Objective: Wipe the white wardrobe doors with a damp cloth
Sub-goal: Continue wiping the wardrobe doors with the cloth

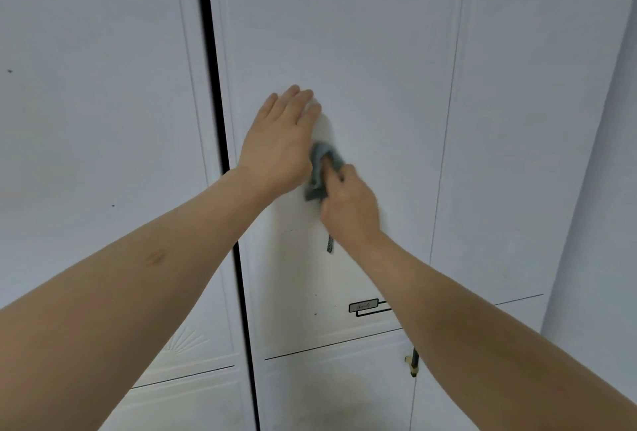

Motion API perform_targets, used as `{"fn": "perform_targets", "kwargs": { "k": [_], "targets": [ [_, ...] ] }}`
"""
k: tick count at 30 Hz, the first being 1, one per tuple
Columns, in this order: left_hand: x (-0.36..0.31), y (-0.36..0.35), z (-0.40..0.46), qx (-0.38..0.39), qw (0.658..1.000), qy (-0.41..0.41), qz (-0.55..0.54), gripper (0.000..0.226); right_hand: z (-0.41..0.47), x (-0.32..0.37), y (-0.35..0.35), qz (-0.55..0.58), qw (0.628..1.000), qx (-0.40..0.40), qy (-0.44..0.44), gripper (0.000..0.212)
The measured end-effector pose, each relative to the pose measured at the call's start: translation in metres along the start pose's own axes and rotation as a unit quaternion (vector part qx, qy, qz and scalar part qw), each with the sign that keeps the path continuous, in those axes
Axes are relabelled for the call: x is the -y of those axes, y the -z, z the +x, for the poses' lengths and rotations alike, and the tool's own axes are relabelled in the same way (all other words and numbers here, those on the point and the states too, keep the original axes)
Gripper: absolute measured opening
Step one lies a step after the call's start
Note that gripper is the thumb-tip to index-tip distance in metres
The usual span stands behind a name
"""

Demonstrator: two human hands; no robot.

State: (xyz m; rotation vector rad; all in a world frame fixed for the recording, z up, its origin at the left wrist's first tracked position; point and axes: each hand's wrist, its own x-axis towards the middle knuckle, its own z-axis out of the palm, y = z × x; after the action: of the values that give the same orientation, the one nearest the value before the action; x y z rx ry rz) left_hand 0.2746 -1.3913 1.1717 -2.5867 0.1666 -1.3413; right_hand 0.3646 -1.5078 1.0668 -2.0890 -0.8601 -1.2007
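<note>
A white wardrobe door [362,51] fills the middle of the view. My left hand [279,141] lies flat on it with fingers straight and pointing up. Just right of it and a little lower, my right hand [348,203] grips a bunched grey-green cloth [322,168] and holds it against the same door. A thin strip of the cloth hangs down below my right wrist. Most of the cloth is hidden between the two hands.
A dark vertical gap [224,155] separates this door from the white door on the left [96,120]. Another white door [534,120] stands on the right. A small label plate [363,306] and a brass-and-black handle [413,361] sit lower down.
</note>
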Motion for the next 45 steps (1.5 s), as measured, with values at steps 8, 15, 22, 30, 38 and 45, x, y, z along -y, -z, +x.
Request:
{"fn": "perform_targets", "kwargs": {
  "k": [8,15,22,30,38,45],
  "targets": [
    [-0.017,-0.015,0.017,-0.018,1.0,0.013,-0.013,0.075,0.015,-0.074,0.049,-0.069,0.993,0.054,0.074,0.061],
    [-0.008,-0.032,0.009,-0.05,0.999,-0.017,0.008,0.071,-0.005,-0.159,0.055,-0.018,0.987,-0.067,-0.148,0.054],
    [0.018,-0.022,-0.023,-0.097,0.994,-0.019,-0.039,0.071,-0.036,-0.097,0.01,0.03,0.97,-0.08,-0.229,0.057],
    [0.091,-0.006,-0.077,-0.046,0.998,-0.037,-0.014,0.071,-0.042,0.034,-0.041,0.066,0.987,-0.067,-0.134,0.058],
    [0.106,0.002,-0.098,-0.01,0.998,-0.065,-0.011,0.068,-0.054,0.1,-0.062,0.032,0.999,-0.008,0.025,0.053],
    [0.086,0.001,-0.093,0.01,0.997,-0.073,-0.009,0.074,-0.047,0.039,-0.028,-0.109,0.974,0.098,0.171,0.043]
  ]
}}
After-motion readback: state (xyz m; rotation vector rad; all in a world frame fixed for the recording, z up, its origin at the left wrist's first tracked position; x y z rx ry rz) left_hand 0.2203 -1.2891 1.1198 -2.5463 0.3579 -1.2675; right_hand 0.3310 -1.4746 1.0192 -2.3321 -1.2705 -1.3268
